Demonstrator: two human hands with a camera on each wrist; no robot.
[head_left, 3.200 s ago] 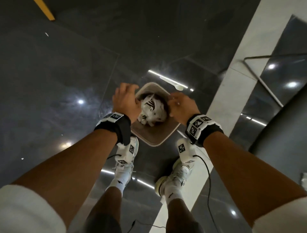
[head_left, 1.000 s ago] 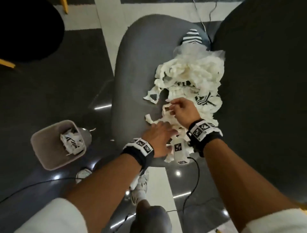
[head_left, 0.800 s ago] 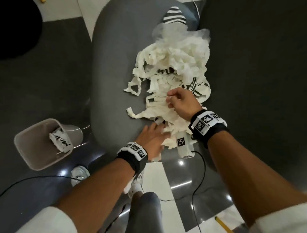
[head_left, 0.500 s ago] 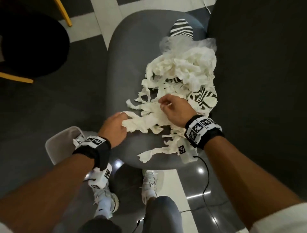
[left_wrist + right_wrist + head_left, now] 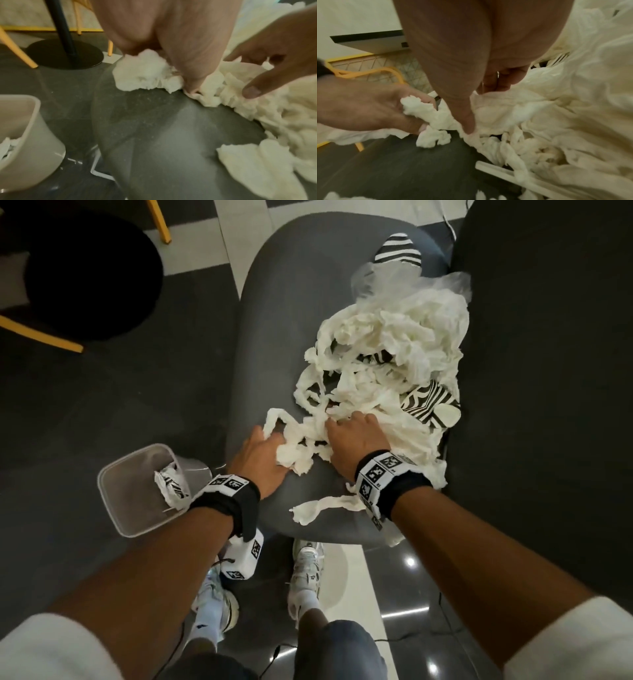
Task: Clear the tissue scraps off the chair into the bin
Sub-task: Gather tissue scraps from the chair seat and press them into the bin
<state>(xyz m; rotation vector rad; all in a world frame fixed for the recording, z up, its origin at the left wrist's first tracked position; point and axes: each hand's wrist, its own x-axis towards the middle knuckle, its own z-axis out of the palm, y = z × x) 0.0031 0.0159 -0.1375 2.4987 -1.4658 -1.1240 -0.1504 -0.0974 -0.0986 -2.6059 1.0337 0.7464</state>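
A heap of white tissue scraps [image 5: 383,361] covers the right half of the grey chair seat [image 5: 274,344]. At the heap's near edge my left hand [image 5: 274,440] grips a bunched clump of tissue [image 5: 294,455], the same clump [image 5: 145,73] showing under its palm in the left wrist view. Just to its right, my right hand [image 5: 339,422] digs curled fingers into the strips, its thumb [image 5: 469,125] pressed down on them. The beige bin [image 5: 113,494] stands on the floor left of the chair and holds a crumpled wad [image 5: 173,486].
Black-and-white striped paper [image 5: 428,405] and a clear plastic bag [image 5: 411,278] lie mixed in the heap. A loose strip [image 5: 325,505] sits at the seat's front edge. A dark round table base [image 5: 92,268] with yellow chair legs [image 5: 41,333] stands at far left. My shoes are below the seat.
Both hands came from over the bin to the chair. In the last half second the left hand slid right with its clump, closing on the right hand in the heap.
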